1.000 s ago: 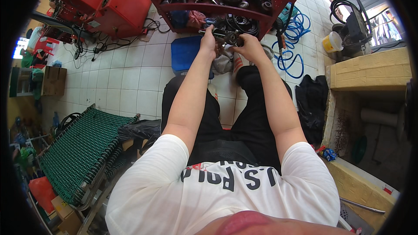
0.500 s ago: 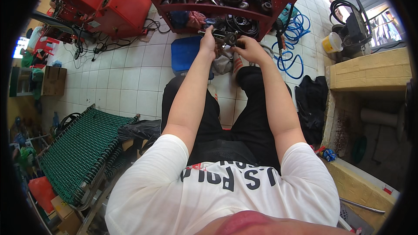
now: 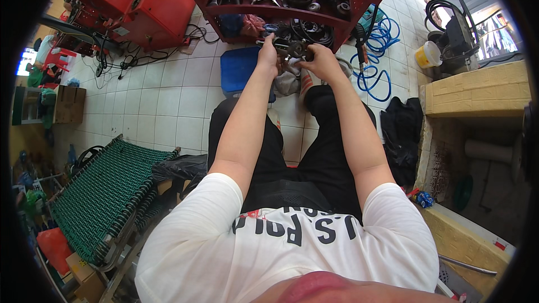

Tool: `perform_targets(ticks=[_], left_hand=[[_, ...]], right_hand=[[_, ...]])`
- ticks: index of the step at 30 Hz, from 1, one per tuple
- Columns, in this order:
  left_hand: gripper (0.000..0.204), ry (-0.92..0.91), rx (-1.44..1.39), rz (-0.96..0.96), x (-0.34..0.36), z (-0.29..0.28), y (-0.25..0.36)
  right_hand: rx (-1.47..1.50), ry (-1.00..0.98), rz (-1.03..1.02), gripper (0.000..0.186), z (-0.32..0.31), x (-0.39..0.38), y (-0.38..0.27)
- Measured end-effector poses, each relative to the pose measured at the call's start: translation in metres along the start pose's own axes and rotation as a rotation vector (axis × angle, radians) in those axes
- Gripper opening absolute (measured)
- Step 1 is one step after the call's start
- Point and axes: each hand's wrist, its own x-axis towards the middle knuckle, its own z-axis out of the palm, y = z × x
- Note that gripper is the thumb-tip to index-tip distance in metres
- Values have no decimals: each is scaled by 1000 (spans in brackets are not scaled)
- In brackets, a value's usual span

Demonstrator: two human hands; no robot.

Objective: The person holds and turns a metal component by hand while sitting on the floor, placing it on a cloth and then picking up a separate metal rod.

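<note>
Over the floor, in front of the red shelving, my left hand (image 3: pixel 268 57) is closed round one side of a dark metal machine part (image 3: pixel 295 50) with a round disc-like piece. My right hand (image 3: pixel 322 63) comes at it from the other side, thumb and fingers closed at the edge of the round piece. Its exact kind is too small to make out. The fingertips of both hands are partly hidden behind the part. Below the hands lies a greyish cloth or bag (image 3: pixel 287 83), and a blue plastic box (image 3: pixel 238 73) stands to their left.
Red metal shelving (image 3: pixel 258 10) with tools, rings and wheels stands just ahead. A coiled blue hose (image 3: pixel 387 33) lies to the right, near a yellow-and-white bucket (image 3: pixel 428 55). At left are a red machine (image 3: pixel 154 14) and a green woven folding cot (image 3: pixel 109 191).
The machine part has turned slightly between my hands, and my right-hand fingers have shifted a little on its edge. My left hand stays in about the same place.
</note>
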Motion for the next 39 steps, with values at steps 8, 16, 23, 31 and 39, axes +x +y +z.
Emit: perform_targets(ticks=[8,16,23,31,39], left_hand=[[48,-22,34,-20,1,-2,3],[49,-59,-29,-24,-10,8,5],[50,-50,-10,-42,-19,10,10],[52,-51,-6,-41,-21,15,9],[53,-61,0,-48,-20,12,11]], right_hand=[[119,78,138,42,10,5,20],[987,75,459,32,2,11,29],[1526,98,406,29,-17,6,10],[1623,64,413,33,-15,10,36],[1630,57,441,31,-12,12,36]])
